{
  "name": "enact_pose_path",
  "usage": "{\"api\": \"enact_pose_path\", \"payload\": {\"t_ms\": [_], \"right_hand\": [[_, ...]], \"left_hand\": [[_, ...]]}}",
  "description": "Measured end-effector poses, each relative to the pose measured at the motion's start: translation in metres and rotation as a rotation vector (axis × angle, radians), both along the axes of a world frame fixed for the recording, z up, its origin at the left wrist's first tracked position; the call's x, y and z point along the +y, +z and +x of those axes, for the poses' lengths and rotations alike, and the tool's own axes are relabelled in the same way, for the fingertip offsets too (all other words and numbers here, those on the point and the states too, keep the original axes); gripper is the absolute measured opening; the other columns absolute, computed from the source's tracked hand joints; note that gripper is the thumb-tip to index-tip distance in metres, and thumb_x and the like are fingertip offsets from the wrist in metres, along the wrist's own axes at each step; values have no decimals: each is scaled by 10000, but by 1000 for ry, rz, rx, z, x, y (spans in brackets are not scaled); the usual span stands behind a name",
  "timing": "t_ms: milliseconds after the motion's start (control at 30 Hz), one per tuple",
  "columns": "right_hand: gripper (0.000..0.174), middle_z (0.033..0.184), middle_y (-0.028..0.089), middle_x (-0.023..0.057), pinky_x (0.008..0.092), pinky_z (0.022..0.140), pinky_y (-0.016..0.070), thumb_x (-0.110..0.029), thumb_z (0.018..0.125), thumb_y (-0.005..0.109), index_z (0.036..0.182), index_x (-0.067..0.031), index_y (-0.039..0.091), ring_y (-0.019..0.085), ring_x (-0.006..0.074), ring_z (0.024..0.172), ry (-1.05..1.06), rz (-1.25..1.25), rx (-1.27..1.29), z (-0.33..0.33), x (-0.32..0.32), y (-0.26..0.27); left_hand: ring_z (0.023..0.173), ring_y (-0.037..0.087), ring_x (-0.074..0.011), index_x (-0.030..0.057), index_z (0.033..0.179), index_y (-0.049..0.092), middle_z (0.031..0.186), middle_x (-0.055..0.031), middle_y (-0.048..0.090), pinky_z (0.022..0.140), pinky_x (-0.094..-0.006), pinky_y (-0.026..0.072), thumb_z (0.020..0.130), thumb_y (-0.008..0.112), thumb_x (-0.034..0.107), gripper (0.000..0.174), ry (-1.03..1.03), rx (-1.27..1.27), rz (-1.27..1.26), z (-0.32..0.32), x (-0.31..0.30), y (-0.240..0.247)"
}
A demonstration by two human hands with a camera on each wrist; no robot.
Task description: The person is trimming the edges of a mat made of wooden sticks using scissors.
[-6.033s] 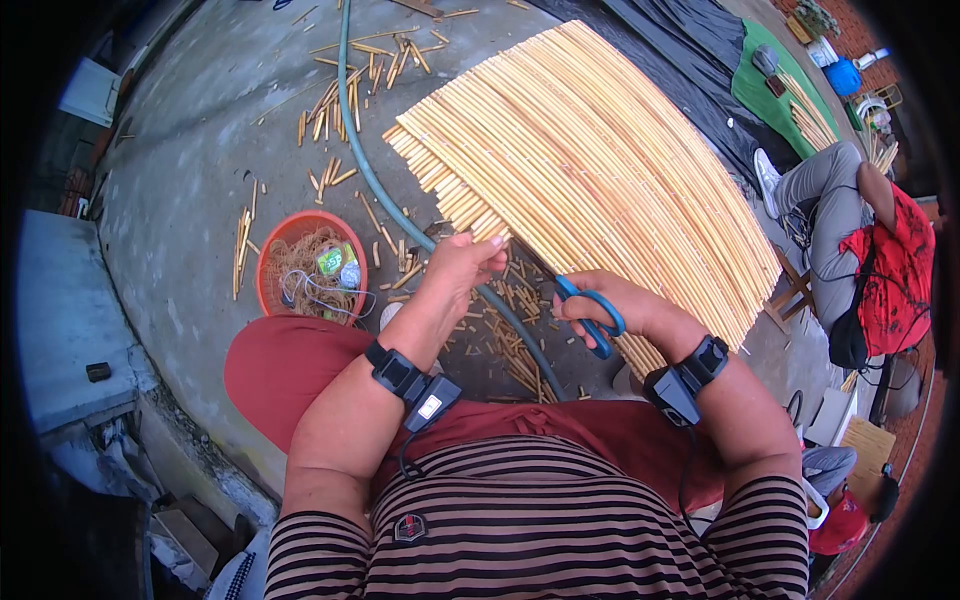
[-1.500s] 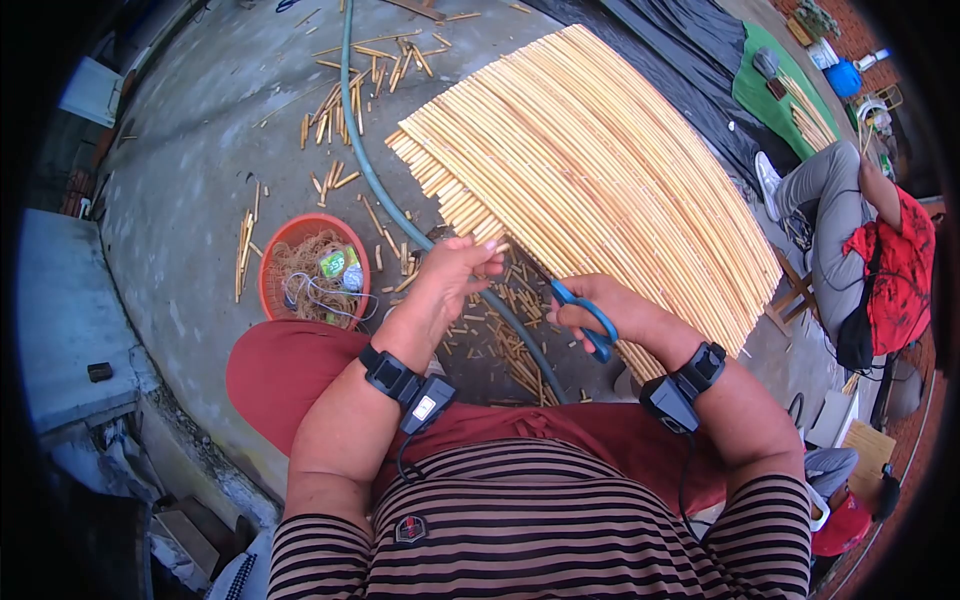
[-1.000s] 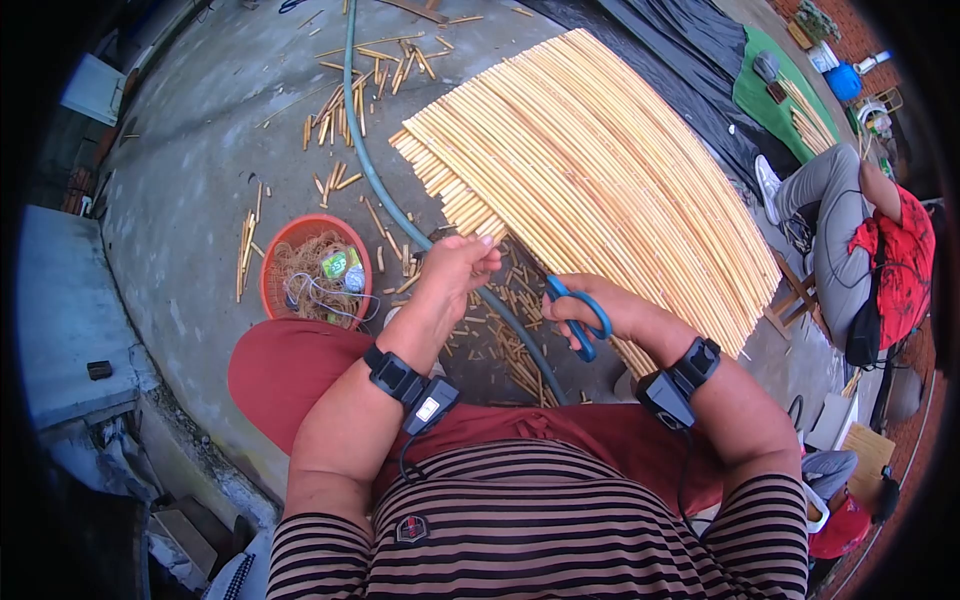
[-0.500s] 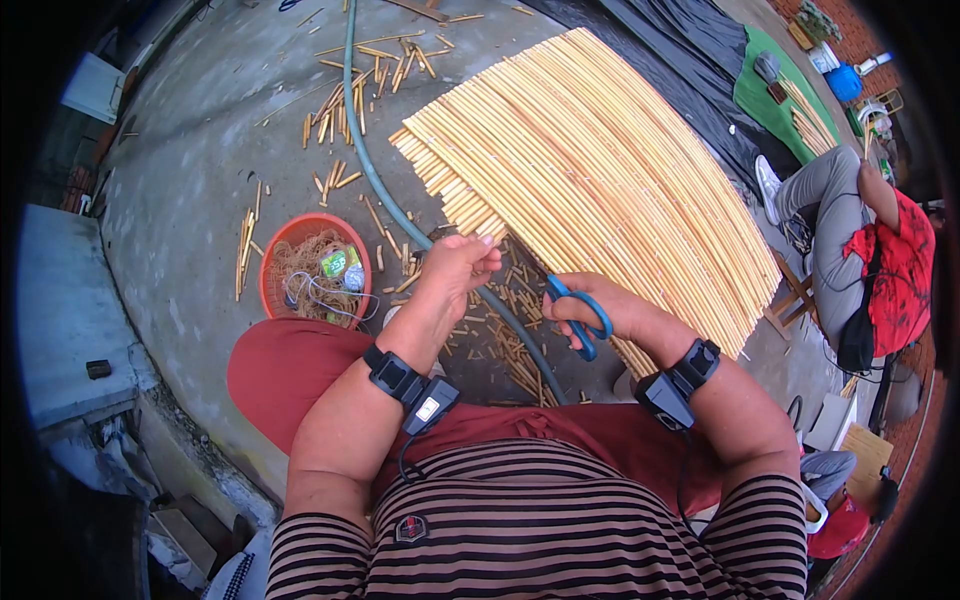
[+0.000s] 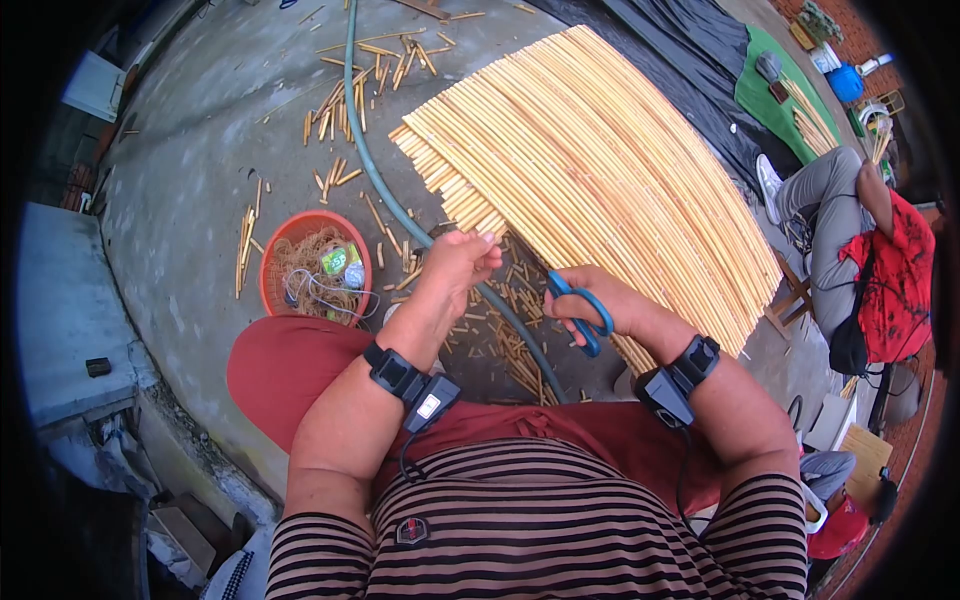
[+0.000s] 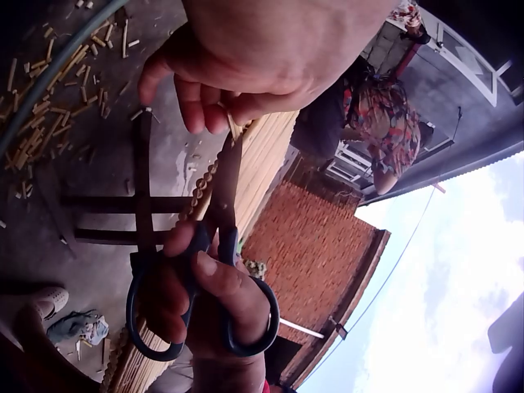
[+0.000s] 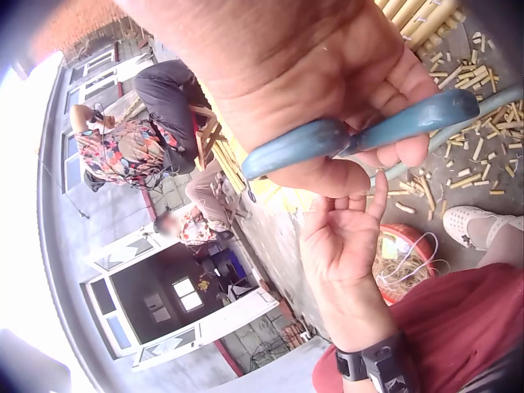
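Observation:
A large mat of pale sticks [image 5: 590,140] lies in front of me, its near edge running between my hands. At that edge my left hand [image 5: 460,265] pinches a thin pale piece [image 6: 236,127] between thumb and fingers. My right hand [image 5: 620,303] holds scissors with blue handles [image 5: 589,344], thumb and fingers through the loops. In the left wrist view the dark blades [image 6: 226,184] run along the mat's edge, their tips right under the left fingertips. What the pinched piece is, I cannot tell.
An orange basket [image 5: 268,270] with tangled twine stands left. A green hose [image 5: 375,180] crosses the concrete floor among scattered stick offcuts [image 5: 335,110]. To the right a seated person in a red top [image 5: 895,275] is beside the mat. Black sheeting [image 5: 650,50] lies beyond it.
The right hand and scissors have shifted slightly left since the earliest frame, and the handle loops have turned. My left hand stays at almost the same spot by the mat's edge.

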State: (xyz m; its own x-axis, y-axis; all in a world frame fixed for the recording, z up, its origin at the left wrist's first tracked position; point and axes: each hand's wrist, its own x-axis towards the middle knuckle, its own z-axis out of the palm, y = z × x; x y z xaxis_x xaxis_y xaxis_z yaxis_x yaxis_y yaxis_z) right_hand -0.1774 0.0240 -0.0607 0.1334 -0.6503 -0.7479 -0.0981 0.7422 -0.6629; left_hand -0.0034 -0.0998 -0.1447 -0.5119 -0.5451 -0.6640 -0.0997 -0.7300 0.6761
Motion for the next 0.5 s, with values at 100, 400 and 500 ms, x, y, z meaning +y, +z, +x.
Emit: {"api": "enact_pose_path", "payload": {"t_ms": [100,400,500], "right_hand": [[117,572,525,17,218,408,410,-144,825,603,836,-37,557,529,97,440,20,2,81,-1,-1,3],[126,583,518,10,218,423,414,-145,822,617,842,-39,552,510,93,442,57,2,83,-9,11,10],[164,617,534,12,213,446,421,-184,831,608,884,-42,544,533,95,473,76,-10,1,-12,5,11]], "left_hand": [[737,600,-126,95,857,580,781,-10,628,741,-323,476,874,625,206,120,-2,4,2,-1,1,-1],[737,593,-121,89,874,575,811,-14,638,780,-352,438,865,630,222,144,21,-21,21,-2,2,2],[734,599,-115,90,874,599,799,-6,637,758,-321,466,873,627,221,134,20,-32,9,-2,2,4]]}}
